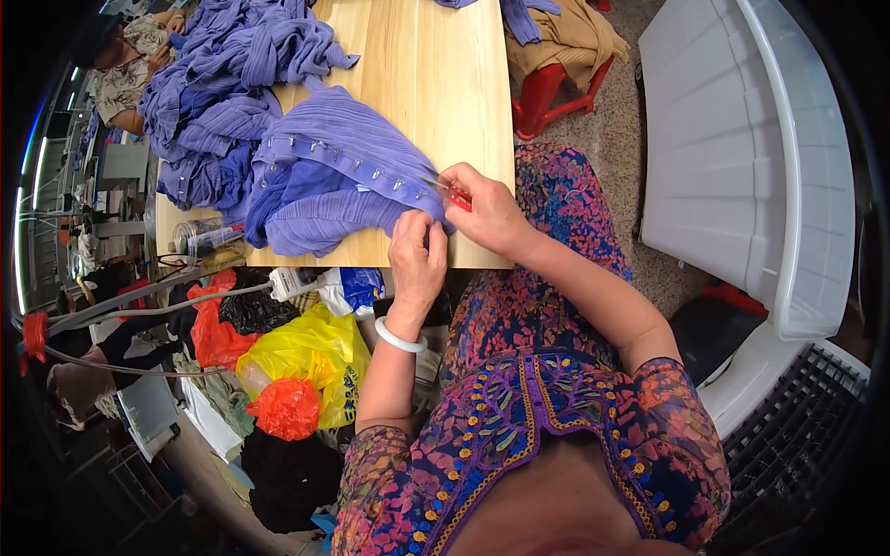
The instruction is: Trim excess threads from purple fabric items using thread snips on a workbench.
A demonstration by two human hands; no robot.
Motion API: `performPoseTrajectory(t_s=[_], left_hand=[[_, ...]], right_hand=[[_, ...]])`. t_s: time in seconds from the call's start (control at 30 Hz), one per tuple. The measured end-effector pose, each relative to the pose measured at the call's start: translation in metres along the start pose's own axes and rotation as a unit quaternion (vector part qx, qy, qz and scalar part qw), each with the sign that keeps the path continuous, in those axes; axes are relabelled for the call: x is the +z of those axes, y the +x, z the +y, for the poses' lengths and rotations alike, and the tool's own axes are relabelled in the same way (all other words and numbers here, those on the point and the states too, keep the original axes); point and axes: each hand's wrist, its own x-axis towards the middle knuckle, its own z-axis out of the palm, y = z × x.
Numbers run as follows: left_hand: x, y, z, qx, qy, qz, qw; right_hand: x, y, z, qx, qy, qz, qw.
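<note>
A purple ribbed garment (343, 130) lies at the front of the wooden table, and a band with a row of small metal fasteners (375, 172) crosses it. At the near right end of that band, my left hand (417, 257) is closed on the garment's edge. My right hand (484, 206) grips a pair of red-handled thread snips (460, 198). Their blades, slightly blurred, point left over the band's end close to my left fingers. Exactly what the blades touch is too small to make out.
More purple garments (209, 83) are heaped at the table's (408, 56) left. A clear jar (197, 233) lies by its left edge. Yellow and red bags (306, 347) sit below. Tan cloth (565, 37) covers a red stool (547, 102); a large plastic bin (723, 157) stands right. Another person (130, 65) sits far left.
</note>
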Motion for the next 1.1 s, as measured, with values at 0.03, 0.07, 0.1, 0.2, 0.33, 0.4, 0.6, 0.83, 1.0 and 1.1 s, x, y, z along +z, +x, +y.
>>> performPoseTrajectory(t_s=[0.03,0.07,0.1,0.2,0.33,0.4,0.6,0.83,1.0,1.1], left_hand=[[0.000,0.000,-0.002,-0.011,-0.008,-0.010,1.000],[0.000,-0.001,-0.004,-0.022,-0.016,-0.020,0.999],[0.000,-0.002,-0.005,-0.022,-0.016,-0.021,0.999],[0.003,-0.007,-0.011,-0.140,-0.162,-0.006,0.977],[0.008,-0.010,-0.012,-0.203,-0.230,-0.022,0.951],[0.009,-0.012,-0.015,-0.218,-0.214,-0.023,0.952],[-0.004,-0.005,-0.010,-0.283,-0.365,-0.080,0.883],[-0.019,-0.002,-0.008,-0.300,-0.523,-0.083,0.794],[-0.025,-0.003,-0.011,-0.292,-0.518,-0.085,0.799],[-0.026,-0.003,-0.015,-0.292,-0.492,-0.079,0.817]], right_hand=[[0.002,0.004,0.005,0.036,0.064,-0.011,0.997],[0.003,0.009,0.010,0.073,0.195,-0.036,0.977],[0.000,0.008,0.015,0.073,0.195,-0.036,0.977],[-0.014,0.011,-0.007,0.240,0.344,-0.106,0.902],[-0.012,0.009,-0.003,0.235,0.339,-0.097,0.906],[-0.010,0.008,-0.003,0.216,0.342,-0.086,0.911],[-0.014,0.011,-0.010,0.165,0.335,-0.035,0.927],[-0.020,0.010,0.007,0.056,0.152,0.040,0.986],[-0.030,-0.017,-0.008,0.036,0.023,-0.024,0.999],[-0.035,-0.025,-0.013,-0.016,-0.011,-0.073,0.997]])
